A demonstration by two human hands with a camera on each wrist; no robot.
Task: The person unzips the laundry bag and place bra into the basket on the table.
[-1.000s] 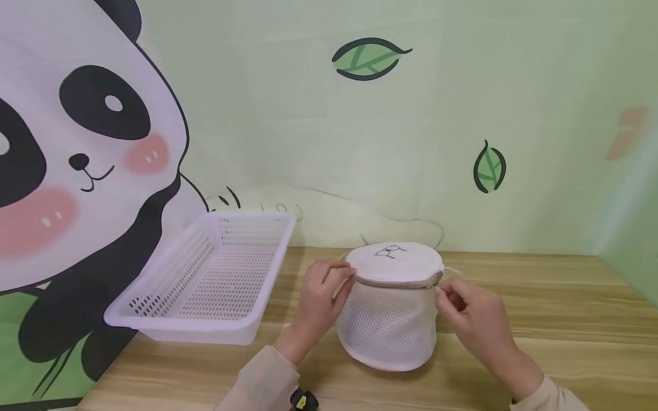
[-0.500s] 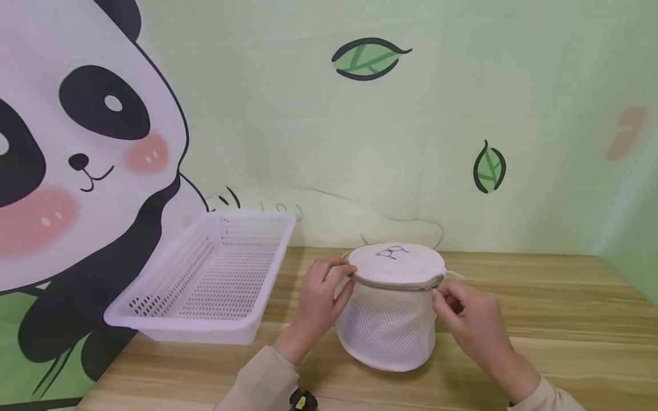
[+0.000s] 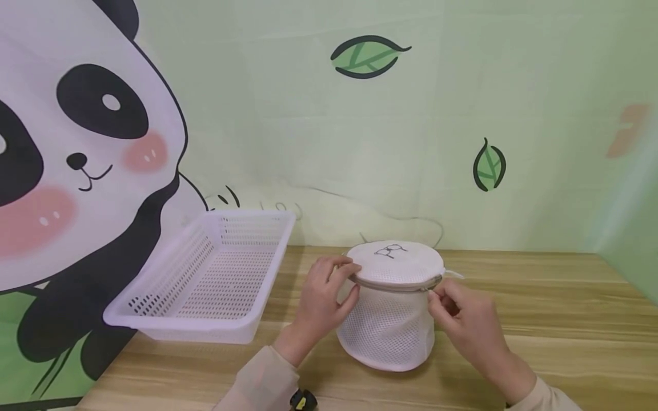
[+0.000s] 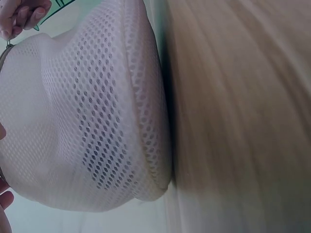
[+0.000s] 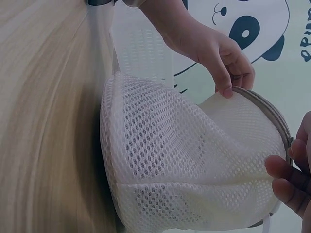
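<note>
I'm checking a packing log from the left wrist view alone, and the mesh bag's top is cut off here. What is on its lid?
Observer: The lid bears a dark line drawing.
Operator: I see only bits of the left hand. What are its fingers touching?
Observer: In the head view, its fingertips rest on the lid's edge, on the left side.
Operator: Is anything else standing near the mesh bag?
Observer: Yes, a white basket stands to its left.
</note>
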